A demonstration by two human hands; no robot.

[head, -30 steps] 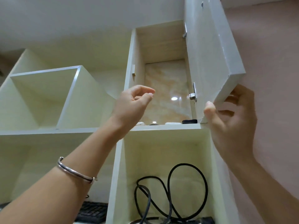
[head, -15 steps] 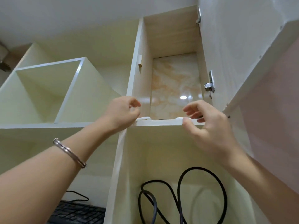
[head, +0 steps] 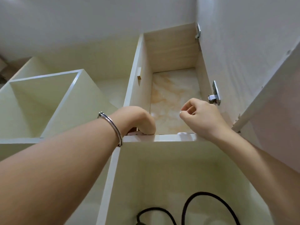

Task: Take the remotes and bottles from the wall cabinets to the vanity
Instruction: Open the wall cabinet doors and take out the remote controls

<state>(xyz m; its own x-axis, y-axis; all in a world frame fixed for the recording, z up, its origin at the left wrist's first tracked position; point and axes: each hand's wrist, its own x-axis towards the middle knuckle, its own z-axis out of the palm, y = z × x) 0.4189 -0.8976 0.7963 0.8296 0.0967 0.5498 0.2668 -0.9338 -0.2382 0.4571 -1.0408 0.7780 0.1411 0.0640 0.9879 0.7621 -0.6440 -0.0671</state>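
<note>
The open wall cabinet [head: 172,138] is seen from below, its door [head: 243,62] swung out to the right. My left hand [head: 138,119] reaches over the shelf's front lip at the left; its fingers bend down onto the shelf and are hidden by the lip. My right hand [head: 201,117] hovers above the right part of the shelf, fingers loosely curled with nothing in them. A white object's end [head: 184,133] peeks over the lip just below my right hand. The other items on the shelf are hidden from this low angle.
Open cubbies [head: 42,103] lie to the left. The compartment below holds looped black cable [head: 203,202]. Metal hinges [head: 214,96] sit on the cabinet's right wall, close to my right hand. A pink wall [head: 279,127] is at the right.
My right hand let go of the door and moved into the cabinet opening. My left hand went from the shelf lip further in, fingers dropping onto the shelf. The view tilted upward.
</note>
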